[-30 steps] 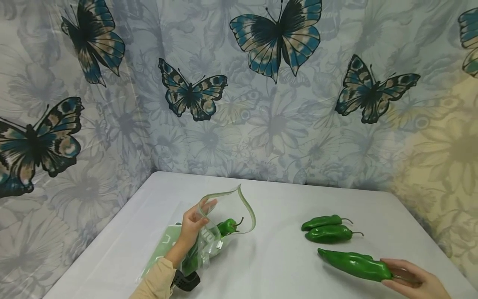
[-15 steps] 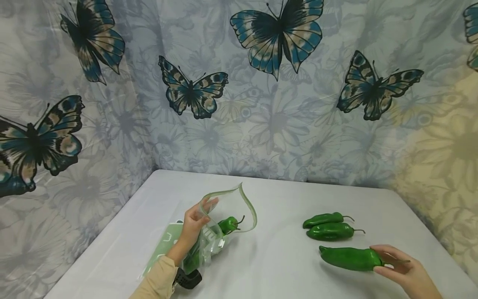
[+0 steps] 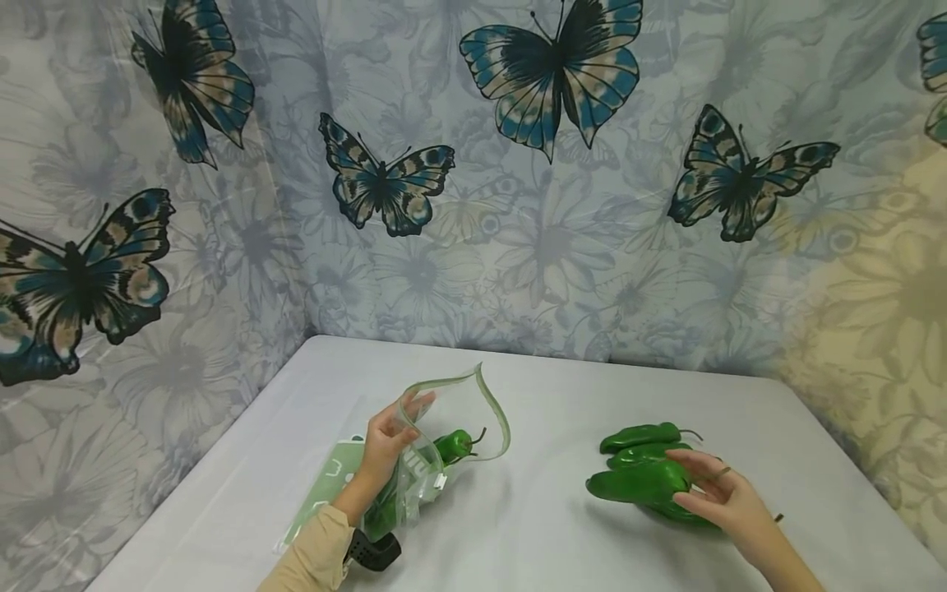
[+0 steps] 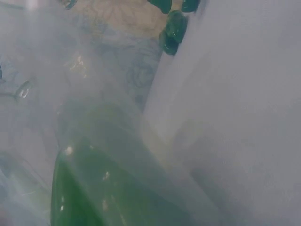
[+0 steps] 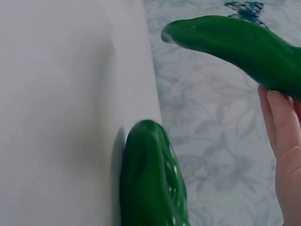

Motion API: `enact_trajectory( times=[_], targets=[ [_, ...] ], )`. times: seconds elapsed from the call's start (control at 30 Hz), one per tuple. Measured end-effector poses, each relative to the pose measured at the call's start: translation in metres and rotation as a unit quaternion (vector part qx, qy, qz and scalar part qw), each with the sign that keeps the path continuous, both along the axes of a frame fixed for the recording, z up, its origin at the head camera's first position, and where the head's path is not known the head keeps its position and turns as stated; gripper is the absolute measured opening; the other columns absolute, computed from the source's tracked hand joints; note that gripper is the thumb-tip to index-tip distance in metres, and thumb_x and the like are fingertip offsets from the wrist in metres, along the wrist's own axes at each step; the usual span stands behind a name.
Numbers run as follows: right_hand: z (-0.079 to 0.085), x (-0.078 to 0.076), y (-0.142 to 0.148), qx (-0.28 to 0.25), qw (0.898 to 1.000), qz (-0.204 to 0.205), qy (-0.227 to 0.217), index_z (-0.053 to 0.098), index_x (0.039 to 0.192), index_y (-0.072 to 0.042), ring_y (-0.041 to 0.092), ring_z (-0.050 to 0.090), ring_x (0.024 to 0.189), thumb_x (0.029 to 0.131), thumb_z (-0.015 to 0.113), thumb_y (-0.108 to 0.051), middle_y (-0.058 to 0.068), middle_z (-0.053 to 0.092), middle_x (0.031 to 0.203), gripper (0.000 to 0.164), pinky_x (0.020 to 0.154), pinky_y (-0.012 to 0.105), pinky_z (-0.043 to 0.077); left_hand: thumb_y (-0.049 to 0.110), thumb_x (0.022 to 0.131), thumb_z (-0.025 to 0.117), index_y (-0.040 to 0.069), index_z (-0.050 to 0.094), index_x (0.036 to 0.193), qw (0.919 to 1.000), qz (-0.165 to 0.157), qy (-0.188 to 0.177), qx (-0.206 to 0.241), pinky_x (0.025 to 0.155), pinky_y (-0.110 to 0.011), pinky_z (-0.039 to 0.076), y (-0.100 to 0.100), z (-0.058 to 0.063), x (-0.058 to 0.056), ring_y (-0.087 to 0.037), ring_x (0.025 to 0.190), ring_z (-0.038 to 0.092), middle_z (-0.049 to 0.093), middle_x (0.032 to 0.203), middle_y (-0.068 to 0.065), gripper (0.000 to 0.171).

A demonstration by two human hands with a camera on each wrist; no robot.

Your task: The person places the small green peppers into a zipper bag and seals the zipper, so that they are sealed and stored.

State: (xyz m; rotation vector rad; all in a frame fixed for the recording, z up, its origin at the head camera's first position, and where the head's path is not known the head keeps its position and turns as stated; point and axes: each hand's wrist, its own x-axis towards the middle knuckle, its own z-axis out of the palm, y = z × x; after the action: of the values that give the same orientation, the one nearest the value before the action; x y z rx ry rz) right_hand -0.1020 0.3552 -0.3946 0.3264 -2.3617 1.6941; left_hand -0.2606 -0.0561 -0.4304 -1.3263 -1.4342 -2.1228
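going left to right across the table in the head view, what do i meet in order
Pale green printed panel → left hand → pepper stem end in the clear bag → held green pepper → right hand

White tbl (image 3: 540, 419) w/ rounded far-L corner; far edge just beside patterned backdrop cloth (image 3: 533, 288), which also runs along L side. Cloth: pale blue-grey w/ faint flowers, yellowish twd R. Dark-outlined blue/tan butterflies printed on it: lg. one (image 3: 556, 70) top ctr, smaller one (image 3: 381, 189) L of it, another (image 3: 747, 177) R. L side has two more: upper (image 3: 185, 74), lower (image 3: 77, 275), partly cut off. Far R: partial one (image 3: 935, 57).
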Motion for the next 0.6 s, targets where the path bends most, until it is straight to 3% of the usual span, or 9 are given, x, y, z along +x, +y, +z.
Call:
enact_trajectory(
  times=[0.07,0.13,0.2,0.3,0.4,0.43,0.5,0.6],
  targets=[
    [0.0,-0.006,-0.004,-0.004,1.0,0.01,0.018,0.052,0.12,-0.003,-0.007,0.045,0.105,0.084,0.055,0.009,-0.015,0.051,0.116,0.038,0.078,0.011,0.04,0.027,0.085,0.061,0.008,0.047,0.131,1.0,0.003,-0.001,0.002,0.031,-0.026,0.016,-0.001,-0.001,-0.001,-0.007,0.036,0.018,0.055,0.12,-0.007,0.051],
    [-0.003,-0.014,-0.007,-0.025,0.998,0.036,0.035,0.052,0.119,-0.002,-0.003,0.045,0.108,0.084,0.054,0.009,-0.009,0.052,0.117,0.037,0.08,0.012,0.041,0.027,0.085,0.062,0.009,0.048,0.13,1.0,0.009,-0.004,0.002,0.031,-0.026,0.016,-0.002,-0.001,-0.001,0.0,0.046,0.04,0.056,0.119,-0.006,0.051],
    [-0.009,-0.023,-0.005,-0.066,0.992,0.094,0.058,0.046,0.122,0.003,0.006,0.046,0.112,0.085,0.049,0.012,0.003,0.051,0.121,0.038,0.083,0.018,0.042,0.028,0.085,0.062,0.011,0.048,0.13,0.9999,0.013,-0.006,-0.001,0.031,-0.026,0.016,-0.003,-0.001,-0.001,-0.001,0.071,0.055,0.056,0.119,-0.005,0.05],
    [-0.02,-0.037,0.001,-0.129,0.974,0.177,0.068,0.036,0.127,0.008,0.019,0.047,0.112,0.087,0.042,0.015,0.015,0.048,0.123,0.041,0.082,0.029,0.045,0.031,0.084,0.062,0.013,0.049,0.129,0.9997,0.018,-0.013,-0.007,0.032,-0.027,0.016,-0.003,-0.001,0.0,-0.013,0.108,0.051,0.056,0.119,-0.003,0.05],
    [-0.016,-0.04,-0.002,-0.174,0.96,0.211,0.062,0.031,0.128,0.009,0.023,0.05,0.109,0.088,0.037,0.014,0.018,0.049,0.122,0.041,0.079,0.037,0.047,0.031,0.085,0.061,0.008,0.047,0.13,0.9998,0.014,-0.014,-0.01,0.032,-0.028,0.016,-0.003,-0.002,0.001,-0.012,0.106,0.052,0.055,0.12,-0.003,0.053],
    [-0.01,-0.038,-0.007,-0.181,0.961,0.203,0.055,0.034,0.128,0.006,0.022,0.052,0.107,0.089,0.037,0.013,0.015,0.05,0.121,0.04,0.078,0.037,0.048,0.03,0.085,0.061,0.006,0.046,0.131,0.9998,0.013,-0.012,-0.01,0.032,-0.027,0.017,-0.003,-0.002,0.001,-0.012,0.106,0.052,0.055,0.12,-0.003,0.054],
    [0.0,-0.035,-0.015,-0.188,0.964,0.186,0.042,0.036,0.129,0.003,0.023,0.053,0.106,0.09,0.037,0.01,0.014,0.051,0.12,0.039,0.078,0.038,0.048,0.029,0.086,0.06,0.001,0.044,0.131,0.9999,0.01,-0.006,-0.01,0.031,-0.027,0.017,-0.002,-0.003,0.0,-0.008,0.091,0.055,0.055,0.12,-0.005,0.055],
    [-0.013,-0.047,-0.007,-0.19,0.966,0.174,0.026,0.033,0.134,-0.002,0.025,0.05,0.109,0.092,0.036,0.01,0.015,0.048,0.125,0.044,0.079,0.038,0.047,0.028,0.087,0.059,-0.004,0.041,0.13,0.9999,0.009,0.0,-0.01,0.031,-0.026,0.017,-0.001,-0.003,-0.001,-0.009,0.091,0.055,0.054,0.121,-0.006,0.057]
  ],
)
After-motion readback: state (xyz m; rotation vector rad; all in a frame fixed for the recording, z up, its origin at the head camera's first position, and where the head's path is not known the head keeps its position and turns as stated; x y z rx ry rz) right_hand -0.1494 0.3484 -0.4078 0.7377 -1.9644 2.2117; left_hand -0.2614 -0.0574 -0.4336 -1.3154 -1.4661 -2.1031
